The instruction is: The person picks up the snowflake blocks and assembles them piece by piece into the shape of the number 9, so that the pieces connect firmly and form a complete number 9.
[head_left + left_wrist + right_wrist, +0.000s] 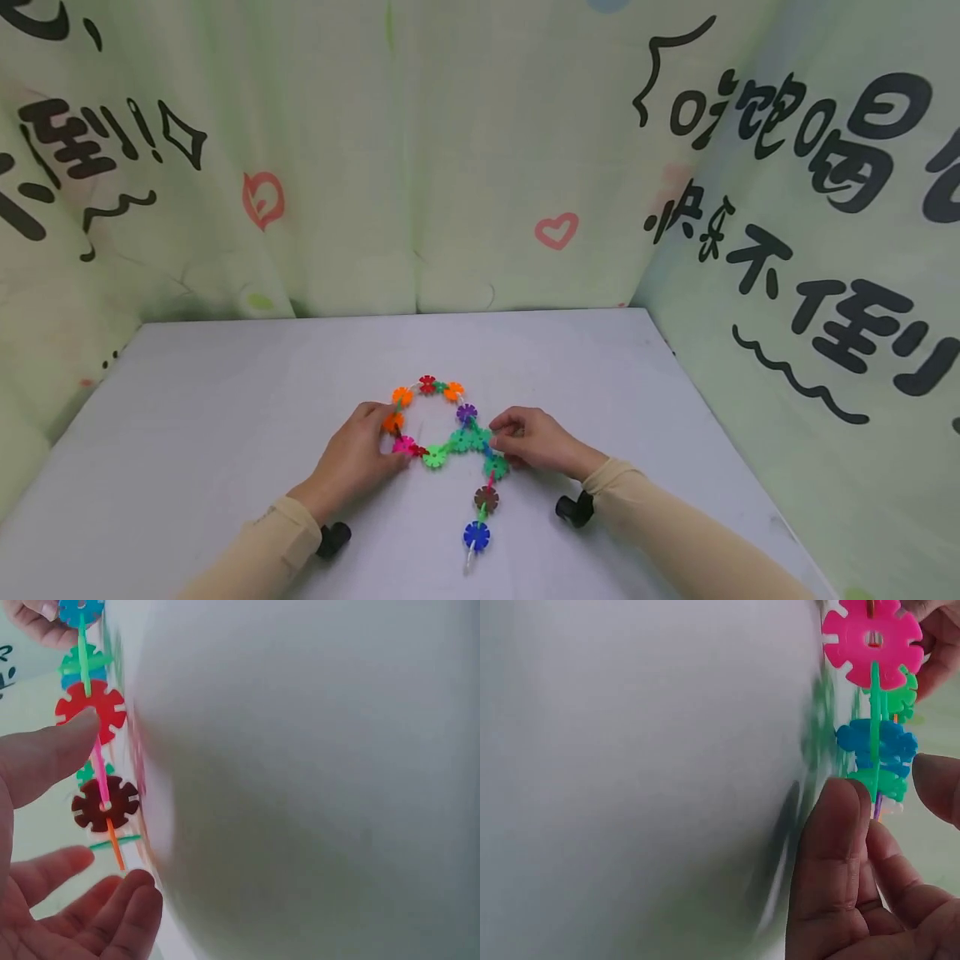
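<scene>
Notched plastic snowflake discs are joined in a chain on the table, making a ring with a tail toward the front. My left hand holds the ring's left side, its fingers by an orange disc and its thumb near a pink disc. In the left wrist view the thumb overlaps a red disc, above a dark brown disc. My right hand, fingers bent, grips the green discs at the ring's right side, where the tail joins. The right wrist view shows green and blue discs between its thumb and fingers.
The tail runs through a brown disc to a blue disc and a whitish piece at its front end. A white table lies under everything. Pale green curtains with printed black characters surround it at the back and sides.
</scene>
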{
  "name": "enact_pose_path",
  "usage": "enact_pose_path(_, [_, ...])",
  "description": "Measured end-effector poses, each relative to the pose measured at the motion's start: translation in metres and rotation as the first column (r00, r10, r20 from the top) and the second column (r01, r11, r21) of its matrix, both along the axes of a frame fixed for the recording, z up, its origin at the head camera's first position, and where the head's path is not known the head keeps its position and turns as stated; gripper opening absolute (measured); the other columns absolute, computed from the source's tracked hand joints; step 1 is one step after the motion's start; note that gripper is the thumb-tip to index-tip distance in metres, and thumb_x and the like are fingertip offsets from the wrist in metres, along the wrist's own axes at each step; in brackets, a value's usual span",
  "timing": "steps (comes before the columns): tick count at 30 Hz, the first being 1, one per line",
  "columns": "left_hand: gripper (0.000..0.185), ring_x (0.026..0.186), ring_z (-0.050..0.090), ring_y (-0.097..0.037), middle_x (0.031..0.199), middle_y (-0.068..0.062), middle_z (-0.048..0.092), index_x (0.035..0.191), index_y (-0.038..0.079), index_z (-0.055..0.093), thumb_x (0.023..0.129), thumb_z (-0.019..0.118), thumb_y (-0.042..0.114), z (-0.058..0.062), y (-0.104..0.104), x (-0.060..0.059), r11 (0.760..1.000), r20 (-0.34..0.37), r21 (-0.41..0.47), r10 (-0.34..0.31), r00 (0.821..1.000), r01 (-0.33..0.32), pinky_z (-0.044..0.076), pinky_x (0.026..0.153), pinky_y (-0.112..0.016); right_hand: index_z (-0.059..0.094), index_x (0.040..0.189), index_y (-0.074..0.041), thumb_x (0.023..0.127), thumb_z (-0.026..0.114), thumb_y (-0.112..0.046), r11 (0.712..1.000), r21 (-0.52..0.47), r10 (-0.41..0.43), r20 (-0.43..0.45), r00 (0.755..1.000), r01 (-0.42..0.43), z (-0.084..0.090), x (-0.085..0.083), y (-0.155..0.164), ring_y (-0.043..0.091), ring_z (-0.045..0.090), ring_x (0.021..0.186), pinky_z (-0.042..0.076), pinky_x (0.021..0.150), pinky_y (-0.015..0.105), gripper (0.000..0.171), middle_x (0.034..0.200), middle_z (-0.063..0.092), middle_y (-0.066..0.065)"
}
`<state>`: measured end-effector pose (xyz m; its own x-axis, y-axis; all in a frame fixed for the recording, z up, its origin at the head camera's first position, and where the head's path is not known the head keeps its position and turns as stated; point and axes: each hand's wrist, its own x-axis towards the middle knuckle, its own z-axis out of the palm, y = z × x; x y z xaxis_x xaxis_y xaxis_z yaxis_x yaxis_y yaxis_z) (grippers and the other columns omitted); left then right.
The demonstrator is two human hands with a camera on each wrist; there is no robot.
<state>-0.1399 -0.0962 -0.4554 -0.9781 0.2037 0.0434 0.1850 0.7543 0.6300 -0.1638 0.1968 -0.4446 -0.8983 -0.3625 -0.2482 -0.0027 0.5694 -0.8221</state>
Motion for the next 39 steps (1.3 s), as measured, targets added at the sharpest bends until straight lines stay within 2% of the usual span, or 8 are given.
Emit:
enact_pose_path(9, [0.071,0.11,0.058,-0.03,0.126,-0.013,0.056,0.135,0.001,0.058,0.074,0.089,0.018,-0.001,-0.005,-0.009,0.999,-0.007,0.024,-0.047,0.999,0.047,0.047,0.097,-0.047,0.065,0.117,-0.001,0.092,0.072,-0.013,0.998,-0.04,0.046,0.017,0.999,-0.045,-0.001,-0.009,-0.005,0.017,0.063,0.076,0.056,0.069,0.033,0.029,0.099,0.063,0.006])
enact_pose_path(16, [0.069,0.107,0.058,-0.026,0.123,-0.008,0.059,0.135,0.005,0.06,0.074,0.09,0.02,-0.003,-0.009,-0.015,0.995,-0.036,-0.017,-0.1,0.994,0.099,0.049,0.095,-0.045,0.066,0.114,-0.003,0.091,0.074,-0.016,0.998,-0.042,0.048,0.042,0.998,-0.046,0.0,-0.002,-0.004,0.019,0.063,0.072,0.056,0.069,0.033,0.028,0.097,0.062,0.006])
enact_pose_path(23, [0.065,0.108,0.059,-0.025,0.124,-0.008,0.059,0.135,0.007,0.061,0.077,0.087,0.018,-0.004,-0.008,-0.021,0.99,-0.05,-0.03,-0.138,0.989,0.136,0.048,0.095,-0.045,0.065,0.115,-0.002,0.09,0.075,-0.016,0.996,-0.087,0.026,0.052,0.998,-0.022,-0.005,0.005,-0.003,0.021,0.065,0.067,0.058,0.067,0.036,0.03,0.098,0.061,0.009])
enact_pose_path(28, [0.066,0.106,0.059,-0.023,0.125,-0.007,0.059,0.135,0.008,0.06,0.077,0.088,0.02,-0.004,-0.006,-0.023,0.99,-0.04,-0.042,-0.138,0.99,0.136,0.048,0.096,-0.044,0.065,0.116,-0.001,0.091,0.075,-0.014,0.993,-0.117,0.014,0.053,0.998,-0.007,-0.005,0.009,-0.002,0.021,0.065,0.066,0.058,0.066,0.038,0.031,0.098,0.062,0.009])
enact_pose_path(39, [0.063,0.105,0.059,-0.023,0.123,-0.007,0.06,0.134,0.008,0.061,0.077,0.087,0.017,-0.002,-0.006,-0.023,0.988,-0.043,-0.042,-0.153,0.987,0.151,0.049,0.094,-0.043,0.064,0.117,-0.001,0.091,0.075,-0.015,0.993,-0.116,-0.002,0.053,0.999,0.008,-0.005,0.014,-0.003,0.02,0.063,0.063,0.058,0.063,0.039,0.031,0.098,0.061,0.008])
